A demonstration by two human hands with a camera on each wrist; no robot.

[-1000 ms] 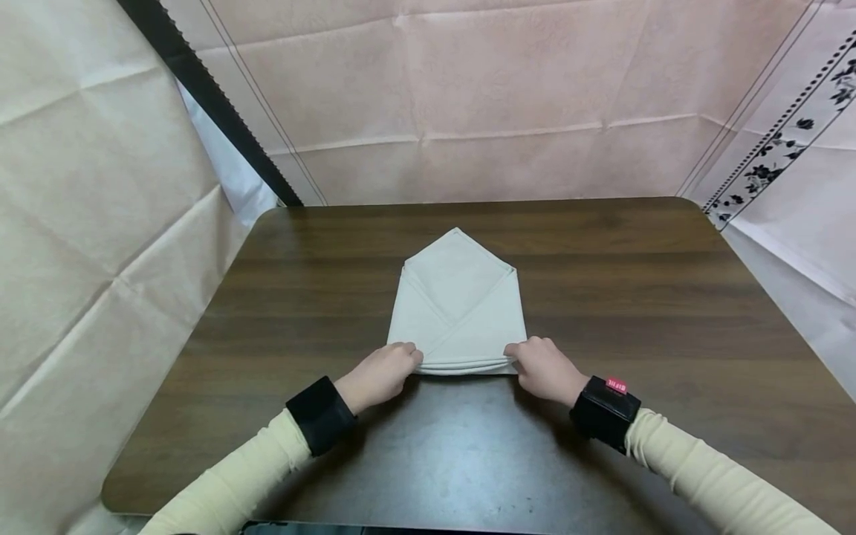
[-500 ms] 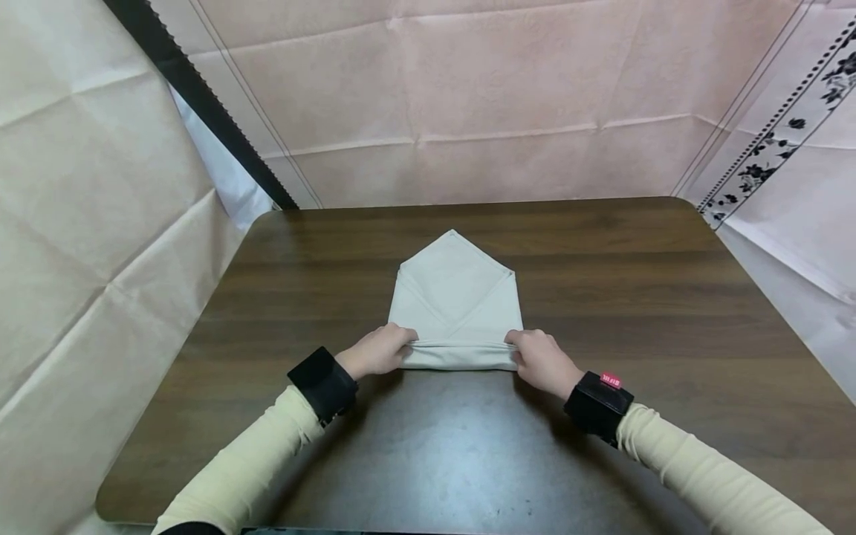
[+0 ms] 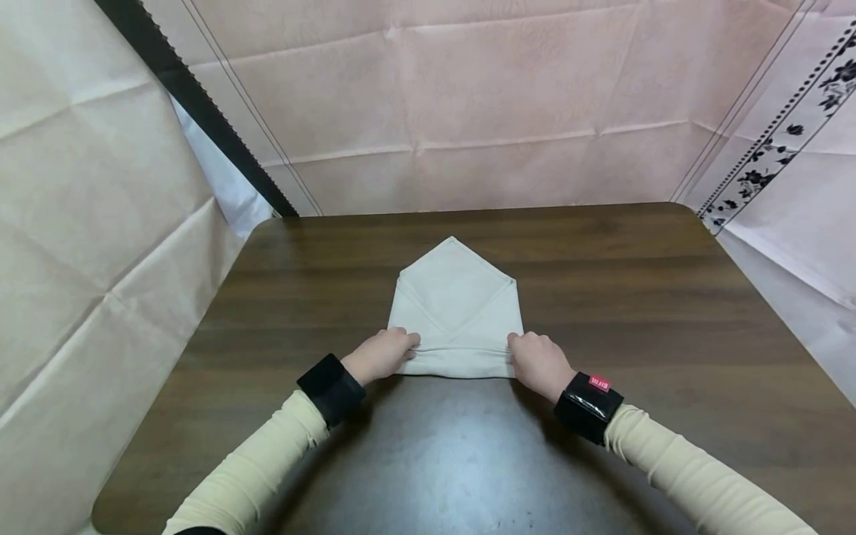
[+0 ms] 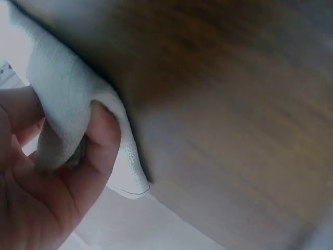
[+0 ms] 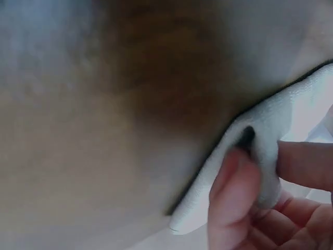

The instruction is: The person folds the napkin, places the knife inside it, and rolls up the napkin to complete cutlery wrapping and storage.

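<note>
A folded white cloth [image 3: 458, 301] lies at the middle of the table, its pointed end facing away from me. Along its near side runs a narrow turned-over band [image 3: 460, 362]. My left hand [image 3: 383, 354] pinches the left end of this band, and my right hand [image 3: 540, 364] pinches the right end. In the left wrist view, the thumb and curled fingers [image 4: 101, 135] grip the cloth [image 4: 65, 78], which bunches into a rounded fold. The right wrist view has the cloth [image 5: 268, 117] likewise pinched between thumb and fingers, with a small dark hollow inside the fold.
The brown wood-grain table [image 3: 321, 282] has rounded corners and a glossy reflection near its front. Pale creased sheets [image 3: 508, 96] hang behind it and at both sides. Black bands [image 3: 584, 409] circle both wrists over cream sleeves.
Both hands have moved slightly away from me with the cloth's near edge, turning it over into a narrow band. Over the last half second the hands hardly shift, and the band lies a little flatter.
</note>
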